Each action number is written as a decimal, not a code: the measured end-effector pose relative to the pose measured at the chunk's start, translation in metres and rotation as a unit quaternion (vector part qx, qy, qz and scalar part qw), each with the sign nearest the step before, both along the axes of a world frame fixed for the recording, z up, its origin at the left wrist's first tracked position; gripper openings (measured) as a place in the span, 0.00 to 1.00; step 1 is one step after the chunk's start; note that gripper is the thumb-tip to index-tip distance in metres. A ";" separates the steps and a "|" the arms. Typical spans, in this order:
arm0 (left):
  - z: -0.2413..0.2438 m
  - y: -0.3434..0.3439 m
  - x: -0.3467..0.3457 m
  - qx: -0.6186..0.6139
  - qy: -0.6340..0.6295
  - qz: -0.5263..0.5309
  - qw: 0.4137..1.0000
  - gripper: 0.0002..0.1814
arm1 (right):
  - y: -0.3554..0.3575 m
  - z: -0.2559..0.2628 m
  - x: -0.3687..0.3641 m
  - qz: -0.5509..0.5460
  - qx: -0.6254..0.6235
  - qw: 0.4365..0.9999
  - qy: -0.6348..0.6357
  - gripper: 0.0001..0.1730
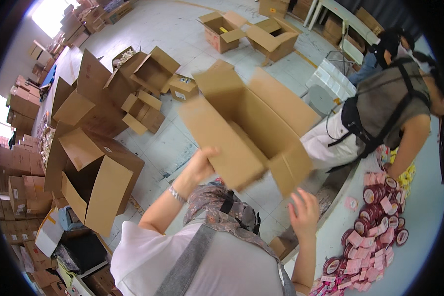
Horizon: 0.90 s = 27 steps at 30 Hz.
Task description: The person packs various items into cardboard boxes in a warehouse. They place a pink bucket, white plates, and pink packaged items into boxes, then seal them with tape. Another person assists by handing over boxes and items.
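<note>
A cardboard box (259, 125) with its top flaps spread hangs tilted in front of me, above the tiled floor. My left hand (201, 162) grips its near left side, the thumb lying on a flap. Inside, the visible part holds no goods. My right hand (305, 211) is just below the box's right flap (290, 166), fingers apart and holding nothing; a small gap seems to lie between them. To the right of that hand, a worktable (403, 270) bears a heap of round dark-red containers (370, 214) and pink cards (359, 255).
Open cartons (96, 177) crowd the floor at left, with smaller ones (144, 111) beyond. Two more open boxes (224, 33) stand at the far side. A co-worker (384, 100) bends over the table at right, near yellow packets (407, 174). Stacked cartons (22, 162) line the left wall.
</note>
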<state>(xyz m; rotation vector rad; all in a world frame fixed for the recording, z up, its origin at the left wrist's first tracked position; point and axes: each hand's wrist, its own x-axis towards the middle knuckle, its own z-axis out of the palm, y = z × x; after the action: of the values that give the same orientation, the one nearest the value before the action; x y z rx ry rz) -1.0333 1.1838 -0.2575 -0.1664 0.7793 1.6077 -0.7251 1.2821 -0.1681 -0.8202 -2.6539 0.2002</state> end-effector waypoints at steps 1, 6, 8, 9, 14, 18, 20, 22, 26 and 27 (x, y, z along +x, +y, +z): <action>0.006 0.012 -0.038 -0.006 0.067 0.042 0.997 0.21 | -0.001 -0.005 -0.019 0.034 -0.004 0.999 -0.005 0.18; 0.075 0.058 -0.239 0.062 0.264 0.297 0.916 0.08 | -0.010 -0.018 -0.066 0.064 -0.063 0.996 -0.011 0.16; 0.072 0.065 -0.347 0.083 0.325 0.338 0.879 0.09 | -0.013 -0.019 -0.064 0.024 -0.068 0.997 -0.014 0.16; 0.071 0.064 -0.395 0.074 0.333 0.344 0.875 0.11 | -0.013 -0.022 -0.059 0.004 -0.064 0.998 -0.017 0.16; 0.012 0.125 -0.401 0.028 0.326 0.385 0.863 0.31 | -0.032 -0.046 -0.037 -0.115 -0.088 0.989 -0.015 0.15; -0.155 0.163 -0.239 -0.041 0.373 0.065 0.925 0.29 | -0.081 -0.071 -0.003 -0.237 -0.128 0.963 0.009 0.12; -0.208 0.141 -0.105 -0.114 0.297 -0.120 0.940 0.30 | -0.106 -0.080 0.012 -0.279 -0.143 0.949 0.034 0.10; -0.240 0.097 0.016 -0.164 0.239 -0.275 0.917 0.32 | -0.129 -0.082 0.033 -0.346 -0.185 0.919 0.032 0.10; -0.160 0.061 0.219 0.118 0.387 -0.660 0.634 0.41 | -0.205 -0.105 0.094 -0.523 -0.204 0.826 0.053 0.12; -0.137 0.069 0.251 0.256 0.473 -0.664 0.520 0.40 | -0.221 -0.114 0.118 -0.579 -0.189 0.791 0.064 0.13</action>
<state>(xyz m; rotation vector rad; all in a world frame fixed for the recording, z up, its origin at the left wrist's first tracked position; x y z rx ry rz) -0.7823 1.2528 -0.3947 1.5426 0.7744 0.1606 -0.6066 1.0606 -0.2816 -2.2555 -1.5457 0.4198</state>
